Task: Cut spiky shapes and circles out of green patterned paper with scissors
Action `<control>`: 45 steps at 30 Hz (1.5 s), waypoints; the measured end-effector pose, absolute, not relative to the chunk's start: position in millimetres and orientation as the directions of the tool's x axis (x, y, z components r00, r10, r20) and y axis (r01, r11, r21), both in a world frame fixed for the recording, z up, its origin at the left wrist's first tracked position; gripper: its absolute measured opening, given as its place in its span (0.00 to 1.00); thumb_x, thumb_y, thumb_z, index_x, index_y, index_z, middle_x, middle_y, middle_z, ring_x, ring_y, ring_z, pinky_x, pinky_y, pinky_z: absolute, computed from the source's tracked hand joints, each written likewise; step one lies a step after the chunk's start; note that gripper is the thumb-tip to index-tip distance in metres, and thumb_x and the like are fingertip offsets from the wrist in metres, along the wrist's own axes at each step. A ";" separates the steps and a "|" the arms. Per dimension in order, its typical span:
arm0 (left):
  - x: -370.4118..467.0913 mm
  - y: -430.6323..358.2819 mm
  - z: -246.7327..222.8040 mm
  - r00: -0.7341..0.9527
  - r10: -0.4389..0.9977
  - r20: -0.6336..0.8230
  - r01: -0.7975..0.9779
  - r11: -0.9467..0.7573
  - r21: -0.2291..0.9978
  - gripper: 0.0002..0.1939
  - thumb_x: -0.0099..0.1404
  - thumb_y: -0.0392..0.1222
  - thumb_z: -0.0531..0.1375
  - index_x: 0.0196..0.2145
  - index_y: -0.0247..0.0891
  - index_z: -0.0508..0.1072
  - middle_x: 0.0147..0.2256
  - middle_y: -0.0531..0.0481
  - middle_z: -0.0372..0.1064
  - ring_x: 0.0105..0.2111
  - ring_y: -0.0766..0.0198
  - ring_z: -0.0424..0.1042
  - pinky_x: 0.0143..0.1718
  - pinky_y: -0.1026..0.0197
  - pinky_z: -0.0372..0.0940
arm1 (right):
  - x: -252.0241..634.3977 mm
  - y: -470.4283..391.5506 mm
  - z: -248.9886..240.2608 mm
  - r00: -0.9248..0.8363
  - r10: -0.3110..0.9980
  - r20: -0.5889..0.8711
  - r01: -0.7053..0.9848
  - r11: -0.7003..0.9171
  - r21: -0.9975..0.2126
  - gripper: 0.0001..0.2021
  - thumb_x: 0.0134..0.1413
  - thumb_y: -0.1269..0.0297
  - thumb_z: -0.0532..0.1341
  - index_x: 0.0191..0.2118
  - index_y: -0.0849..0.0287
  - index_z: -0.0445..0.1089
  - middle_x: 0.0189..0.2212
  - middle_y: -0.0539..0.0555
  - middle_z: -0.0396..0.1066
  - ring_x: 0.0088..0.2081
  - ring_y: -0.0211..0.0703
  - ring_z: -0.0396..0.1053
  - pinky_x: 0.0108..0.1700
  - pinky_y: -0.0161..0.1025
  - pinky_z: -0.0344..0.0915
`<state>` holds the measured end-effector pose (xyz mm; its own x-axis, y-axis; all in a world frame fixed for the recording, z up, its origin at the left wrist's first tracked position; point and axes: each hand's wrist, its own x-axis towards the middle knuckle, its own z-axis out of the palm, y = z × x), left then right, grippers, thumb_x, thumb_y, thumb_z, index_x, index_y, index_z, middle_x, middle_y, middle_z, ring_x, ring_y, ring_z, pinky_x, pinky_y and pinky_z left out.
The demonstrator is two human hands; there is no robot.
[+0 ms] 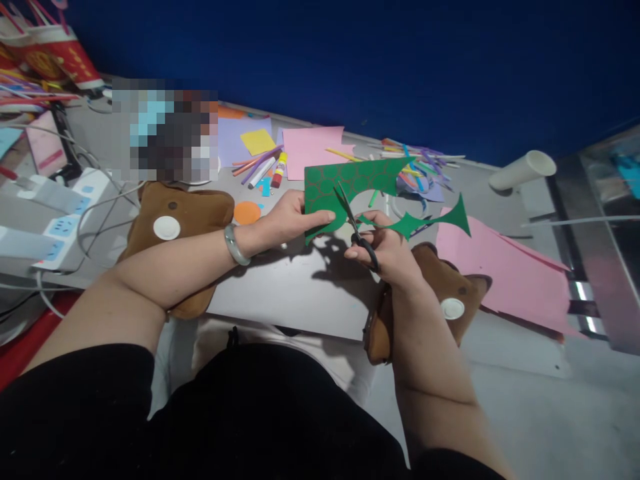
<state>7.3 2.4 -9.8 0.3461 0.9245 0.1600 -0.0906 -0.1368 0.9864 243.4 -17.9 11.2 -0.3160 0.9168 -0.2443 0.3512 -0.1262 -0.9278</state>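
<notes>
My left hand (290,219) pinches the lower left part of a green paper sheet (325,180), its thumb on top. Round outlines are drawn over the sheet, and its right and lower edges are cut into curves. My right hand (385,250) has its fingers in the black handles of a pair of scissors (356,230). The blades are parted and point up and left across the sheet's lower edge. Over the right hand's fingers runs a green paper offcut (440,217), a narrow strip with pointed, flared ends. Whether it still joins the sheet I cannot tell.
Brown cushions (193,207) (450,283) lie under both forearms. Behind are pink paper (320,143), a glue stick (280,170), markers (261,173) and colored sticks (425,163). An orange disc (247,213) is left of my hand, a power strip (65,220) farther left, and a white tube (523,171) right.
</notes>
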 end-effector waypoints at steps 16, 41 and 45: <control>6.1 4.2 -6.0 0.516 0.849 0.117 -0.063 -0.098 0.993 0.31 0.62 0.65 0.71 0.22 0.38 0.66 0.20 0.53 0.63 0.21 0.71 0.59 0.22 0.62 0.53 | 240.4 -14.9 12.0 -0.351 0.926 -0.142 0.451 0.034 -0.892 0.35 0.30 0.33 0.80 0.36 0.55 0.72 0.25 0.50 0.72 0.27 0.45 0.70 0.31 0.40 0.66; 5.1 4.7 -2.5 0.519 0.843 0.141 -0.068 -0.124 0.990 0.28 0.63 0.58 0.70 0.21 0.38 0.63 0.20 0.56 0.58 0.21 0.72 0.55 0.22 0.64 0.50 | 239.4 -15.8 13.8 -0.373 0.906 -0.201 0.252 -0.110 -0.961 0.38 0.20 0.42 0.86 0.36 0.58 0.72 0.22 0.45 0.65 0.23 0.34 0.59 0.24 0.35 0.53; 5.1 5.2 -4.0 0.517 0.844 0.143 -0.071 -0.124 0.990 0.26 0.63 0.56 0.71 0.21 0.38 0.64 0.20 0.55 0.59 0.21 0.71 0.55 0.22 0.63 0.51 | 241.4 -16.2 13.3 -0.373 0.906 -0.199 0.269 -0.100 -0.958 0.38 0.21 0.41 0.85 0.36 0.58 0.72 0.21 0.44 0.63 0.22 0.34 0.57 0.24 0.35 0.51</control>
